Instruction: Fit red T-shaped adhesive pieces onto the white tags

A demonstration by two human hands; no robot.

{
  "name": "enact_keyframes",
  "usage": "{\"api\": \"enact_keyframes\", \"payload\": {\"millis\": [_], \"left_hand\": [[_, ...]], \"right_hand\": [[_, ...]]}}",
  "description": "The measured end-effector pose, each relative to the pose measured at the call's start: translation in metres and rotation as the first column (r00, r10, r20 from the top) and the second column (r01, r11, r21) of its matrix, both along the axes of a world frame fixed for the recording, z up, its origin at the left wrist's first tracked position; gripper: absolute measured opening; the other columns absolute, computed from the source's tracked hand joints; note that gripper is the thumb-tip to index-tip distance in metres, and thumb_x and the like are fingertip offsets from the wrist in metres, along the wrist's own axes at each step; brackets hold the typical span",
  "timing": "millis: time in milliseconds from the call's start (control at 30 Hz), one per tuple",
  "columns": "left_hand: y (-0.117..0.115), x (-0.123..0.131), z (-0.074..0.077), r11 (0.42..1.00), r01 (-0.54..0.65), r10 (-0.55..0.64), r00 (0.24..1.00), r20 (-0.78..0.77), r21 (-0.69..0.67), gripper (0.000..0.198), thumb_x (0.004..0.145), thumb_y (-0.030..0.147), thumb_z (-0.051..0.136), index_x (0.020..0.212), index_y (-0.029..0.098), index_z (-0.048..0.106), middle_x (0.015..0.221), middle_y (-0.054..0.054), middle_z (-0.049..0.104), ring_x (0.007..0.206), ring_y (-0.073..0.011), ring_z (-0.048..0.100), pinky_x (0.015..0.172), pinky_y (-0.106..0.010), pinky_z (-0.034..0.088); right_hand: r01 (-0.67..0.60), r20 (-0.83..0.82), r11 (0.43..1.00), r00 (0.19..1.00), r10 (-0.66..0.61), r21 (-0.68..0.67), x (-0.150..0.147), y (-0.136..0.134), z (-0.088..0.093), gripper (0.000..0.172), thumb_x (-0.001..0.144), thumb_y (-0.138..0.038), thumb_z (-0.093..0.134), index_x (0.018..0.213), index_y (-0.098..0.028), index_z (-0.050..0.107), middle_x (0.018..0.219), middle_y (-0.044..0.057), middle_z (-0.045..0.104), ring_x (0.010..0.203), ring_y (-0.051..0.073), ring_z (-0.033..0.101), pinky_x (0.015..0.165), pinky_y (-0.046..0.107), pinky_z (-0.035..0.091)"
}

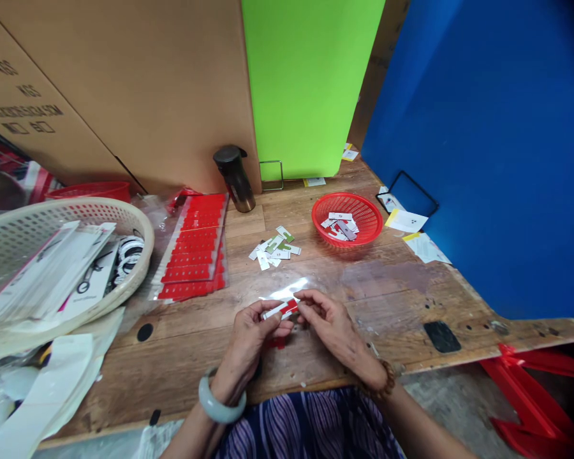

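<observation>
A small white card [273, 310] with a red section [291, 306] is held in front of the red basket [347, 201] and to its left, on the side nearest the person. The left hand [251, 331] pinches the card's left part between thumb and fingers; the right hand [332, 322] grasps its red end with thumb and forefinger. Holding it from both ends probably keeps so light a piece steady and leaves its middle in sight. Whether the red section is printed on or a separate piece cannot be told.

To the left of the red basket, loose cards [281, 254], some with green, lie in a scattered heap on the wooden table [186, 344], seemingly put there for easy picking. The basket itself contains similar cards [340, 216]; its sides likely stop them from sliding about.

Farther left of the basket lie red sheets [194, 255], overlapping and flat, perhaps to take up less room. Beyond them, a cream basket [146, 242] bears long white packets [33, 268], apparently leaned together to fit. A dark cup [239, 185] stands behind and left of the red basket, presumably kept out of the elbows' way.
</observation>
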State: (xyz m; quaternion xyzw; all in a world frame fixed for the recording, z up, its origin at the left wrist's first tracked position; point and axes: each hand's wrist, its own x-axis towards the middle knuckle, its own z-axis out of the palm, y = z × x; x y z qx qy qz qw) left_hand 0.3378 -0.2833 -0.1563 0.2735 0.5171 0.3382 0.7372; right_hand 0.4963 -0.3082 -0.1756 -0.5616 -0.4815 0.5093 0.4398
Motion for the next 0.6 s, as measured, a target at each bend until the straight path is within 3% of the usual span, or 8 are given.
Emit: {"api": "enact_keyframes", "payload": {"millis": [167, 267, 600], "left_hand": [[-0.0007, 0.0028, -0.0025, 0.999, -0.031, 0.031, 0.999, 0.008, 0.01, 0.039, 0.061, 0.019, 0.078, 0.094, 0.01, 0.06, 0.07, -0.008, 0.073, 0.061, -0.0163, 0.07, 0.06, -0.02, 0.056], [-0.002, 0.0045, -0.0045, 0.999, -0.042, 0.042, 0.999, 0.029, 0.015, 0.036, 0.063, 0.017, 0.077, 0.093, 0.011, 0.059, 0.076, -0.008, 0.073, 0.065, -0.0168, 0.071, 0.063, -0.021, 0.056], [-0.0036, 0.0082, -0.0012, 1.0, -0.002, 0.001, 0.999, -0.034, -0.025, 0.034, 0.07, 0.01, 0.068, 0.102, 0.011, 0.057, 0.073, -0.009, 0.073, 0.064, -0.0157, 0.07, 0.064, -0.02, 0.056]], "right_hand": [[0.024, 0.228, 0.981, 0.971, -0.069, 0.192, -0.0062, -0.0041, 0.001, 0.019, 0.086, -0.021, 0.051, 0.1, -0.021, 0.063, 0.094, 0.003, 0.066, 0.085, 0.016, 0.06, 0.078, 0.029, 0.047], [0.022, 0.27, 0.968, 0.958, -0.092, 0.249, -0.0082, -0.0051, 0.0008, 0.018, 0.086, -0.018, 0.049, 0.098, -0.022, 0.062, 0.094, 0.003, 0.065, 0.086, 0.016, 0.06, 0.079, 0.029, 0.046], [0.09, 0.106, 0.99, 0.989, -0.101, 0.107, -0.0081, 0.0002, -0.0076, 0.007, 0.08, -0.02, 0.055, 0.078, -0.018, 0.062, 0.075, 0.0, 0.063, 0.072, 0.015, 0.059, 0.068, 0.026, 0.046]]}}
